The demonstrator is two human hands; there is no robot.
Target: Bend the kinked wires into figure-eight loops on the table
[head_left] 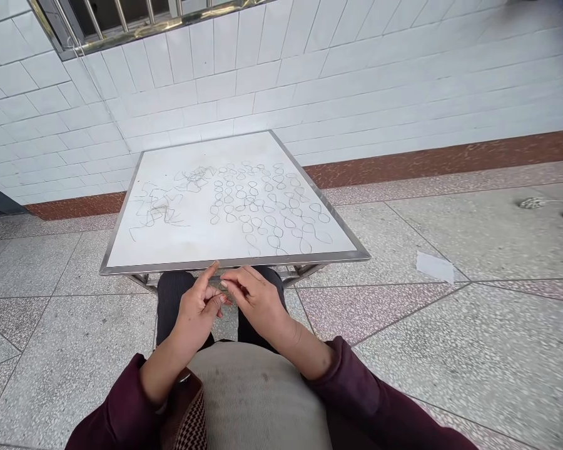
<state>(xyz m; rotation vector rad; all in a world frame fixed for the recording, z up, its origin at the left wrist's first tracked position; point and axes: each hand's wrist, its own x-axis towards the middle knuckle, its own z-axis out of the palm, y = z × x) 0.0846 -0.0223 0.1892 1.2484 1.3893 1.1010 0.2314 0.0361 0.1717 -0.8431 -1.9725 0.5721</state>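
Your two bare hands meet above your lap, just in front of the near edge of a white, metal-rimmed table [192,245]. Your left hand [196,310] has its forefinger extended and its thumb bent toward the other fingers; your right hand [259,301] brings thumb and forefinger together. Whether either grips a fine strand, you cannot tell. On the tabletop, thin figure-eight loops [250,202] spread across the right; loose, tangled strands [159,209] lie left.
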